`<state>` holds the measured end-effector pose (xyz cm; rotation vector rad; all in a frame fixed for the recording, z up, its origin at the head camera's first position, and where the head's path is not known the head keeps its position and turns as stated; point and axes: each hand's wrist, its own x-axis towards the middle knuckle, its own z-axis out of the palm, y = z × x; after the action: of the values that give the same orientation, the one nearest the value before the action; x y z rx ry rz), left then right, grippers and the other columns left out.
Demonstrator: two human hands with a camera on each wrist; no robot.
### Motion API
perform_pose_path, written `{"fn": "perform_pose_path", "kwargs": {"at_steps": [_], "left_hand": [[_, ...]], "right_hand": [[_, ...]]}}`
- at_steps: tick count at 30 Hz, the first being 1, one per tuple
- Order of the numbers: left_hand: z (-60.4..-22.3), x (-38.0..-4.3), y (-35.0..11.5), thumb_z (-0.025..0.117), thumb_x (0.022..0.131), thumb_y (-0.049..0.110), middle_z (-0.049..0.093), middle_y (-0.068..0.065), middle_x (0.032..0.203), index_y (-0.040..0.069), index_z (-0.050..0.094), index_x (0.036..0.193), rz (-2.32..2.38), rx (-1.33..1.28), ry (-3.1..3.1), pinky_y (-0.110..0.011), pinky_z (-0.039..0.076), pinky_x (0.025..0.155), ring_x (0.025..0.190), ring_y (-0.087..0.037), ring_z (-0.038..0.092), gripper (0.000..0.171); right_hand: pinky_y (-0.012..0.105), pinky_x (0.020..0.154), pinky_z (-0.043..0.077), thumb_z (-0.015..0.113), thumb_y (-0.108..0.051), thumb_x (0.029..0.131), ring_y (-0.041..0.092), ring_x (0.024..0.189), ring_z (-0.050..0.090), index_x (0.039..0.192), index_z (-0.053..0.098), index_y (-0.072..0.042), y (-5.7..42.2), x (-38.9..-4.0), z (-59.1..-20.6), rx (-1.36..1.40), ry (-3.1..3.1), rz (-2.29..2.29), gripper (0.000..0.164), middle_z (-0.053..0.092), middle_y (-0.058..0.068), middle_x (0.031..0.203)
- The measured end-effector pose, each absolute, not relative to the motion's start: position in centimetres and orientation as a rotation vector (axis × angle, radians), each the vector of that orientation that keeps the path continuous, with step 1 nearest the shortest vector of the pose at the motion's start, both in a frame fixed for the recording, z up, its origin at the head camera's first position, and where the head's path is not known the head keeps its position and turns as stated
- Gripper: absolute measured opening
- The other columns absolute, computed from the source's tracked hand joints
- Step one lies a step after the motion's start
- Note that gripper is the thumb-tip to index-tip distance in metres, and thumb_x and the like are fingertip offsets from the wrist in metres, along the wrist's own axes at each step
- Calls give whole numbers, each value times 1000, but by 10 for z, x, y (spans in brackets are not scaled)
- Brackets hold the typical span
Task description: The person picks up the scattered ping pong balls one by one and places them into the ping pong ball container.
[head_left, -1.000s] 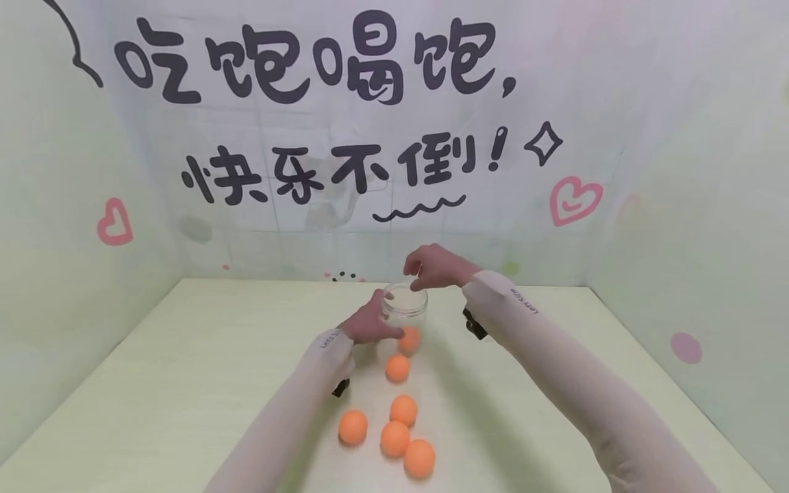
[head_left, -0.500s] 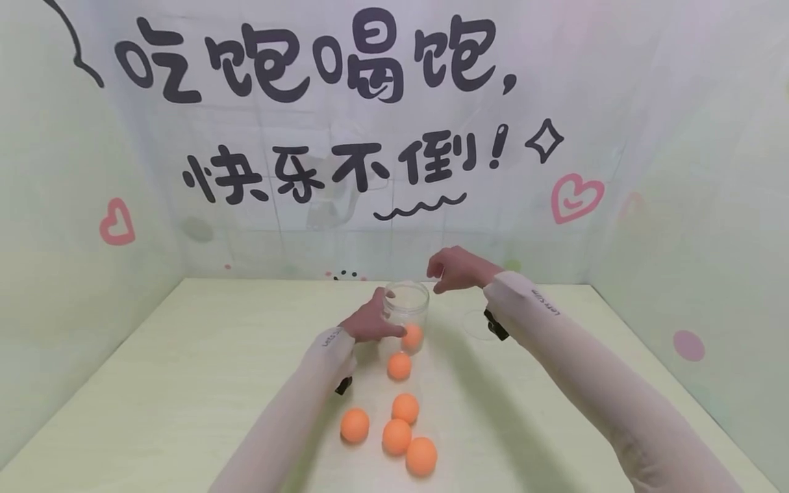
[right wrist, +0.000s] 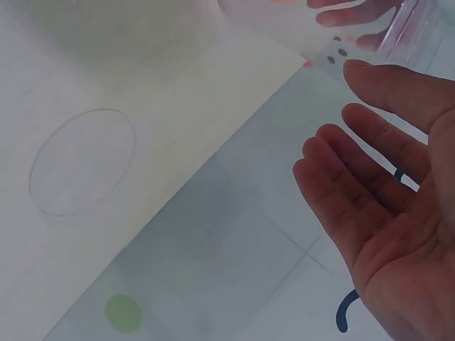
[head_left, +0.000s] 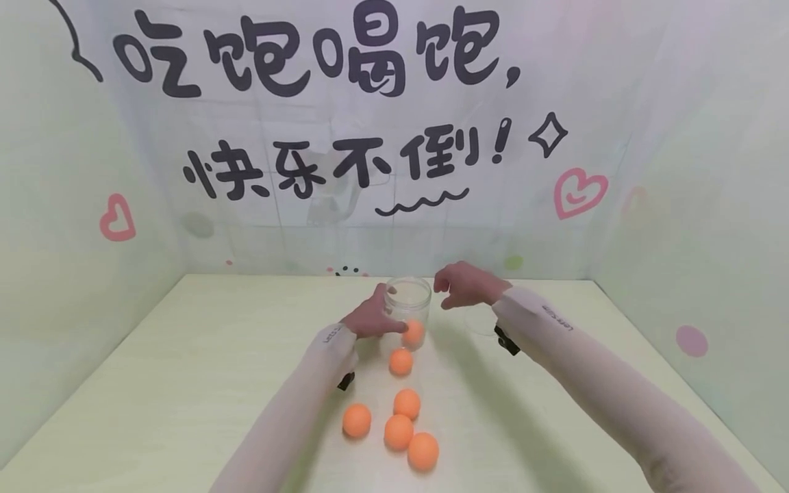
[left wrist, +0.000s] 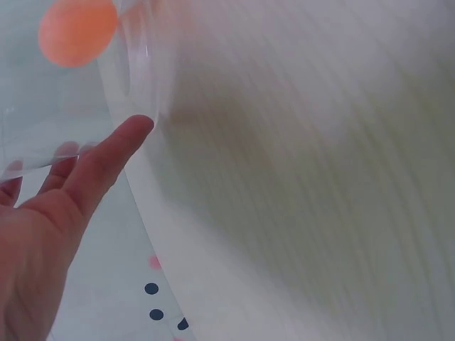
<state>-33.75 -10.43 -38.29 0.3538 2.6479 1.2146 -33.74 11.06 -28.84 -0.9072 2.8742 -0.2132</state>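
Note:
A clear jar [head_left: 416,305] stands upright at the back of the table, its round mouth facing up without a lid. One orange ping-pong ball [head_left: 414,334] shows low inside it. My left hand [head_left: 373,315] grips the jar from the left, thumb on the near side and fingers behind the wall; the left wrist view has this hand [left wrist: 60,199] along the clear wall. Just right of the rim hovers my right hand [head_left: 466,285], holding nothing; the right wrist view shows its palm [right wrist: 398,206] with fingers loosely bent. Several more ping-pong balls [head_left: 398,432] lie in front of the jar.
A thin, clear round outline [right wrist: 82,162] lies on the pale table [head_left: 203,383], right of the jar and partly under the right wrist in the head view. Behind the table's back edge hangs a printed white backdrop [head_left: 296,239], with side walls left and right.
My right hand has moved from above the jar's mouth to its right side and slightly lower, uncovering the round outline. My left hand keeps its grip on the jar; the balls stay put.

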Motion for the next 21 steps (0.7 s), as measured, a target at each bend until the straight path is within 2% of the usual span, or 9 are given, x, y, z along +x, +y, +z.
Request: {"fn": "perform_pose_path", "kwargs": {"at_steps": [3, 9, 12, 16, 21], "left_hand": [[-386, -337, -105, 78, 72, 27, 52, -14, 126, 8, 27, 140, 1235, 360, 2646, -34, 44, 82, 97, -23, 52, 87], [-389, -332, -110, 78, 71, 24, 53, -15, 122, 6, 27, 139, 1231, 379, 2654, -28, 43, 70, 86, -22, 53, 87], [-387, -331, -111, 78, 71, 23, 53, -16, 120, 7, 26, 140, 1258, 377, 2641, -27, 42, 65, 80, -21, 52, 88], [-385, -332, -110, 78, 72, 22, 52, -17, 121, 10, 27, 139, 1290, 371, 2602, -27, 42, 63, 78, -21, 52, 85], [-380, -330, -106, 78, 73, 24, 52, -16, 121, 10, 28, 139, 1268, 382, 2614, -28, 42, 64, 81, -22, 53, 84]], "right_hand": [[34, 82, 51, 72, -9, 79, 22, 91, 62, 103, 68, -3, 112, -331, -298, -933, 2861, -245, 26, 69, 9, 99], [29, 78, 50, 73, -9, 78, 19, 89, 62, 101, 68, -5, 112, -323, -322, -1010, 2809, -313, 24, 69, 5, 97], [28, 77, 50, 72, -8, 78, 21, 88, 63, 101, 67, -3, 111, -315, -328, -1066, 2783, -335, 25, 69, 8, 98], [28, 76, 51, 71, -5, 78, 25, 88, 64, 103, 66, 0, 110, -297, -338, -1140, 2700, -378, 26, 68, 13, 101], [27, 78, 50, 72, -5, 78, 26, 91, 63, 104, 65, -2, 107, -275, -348, -1183, 2636, -380, 27, 67, 10, 103]]}}
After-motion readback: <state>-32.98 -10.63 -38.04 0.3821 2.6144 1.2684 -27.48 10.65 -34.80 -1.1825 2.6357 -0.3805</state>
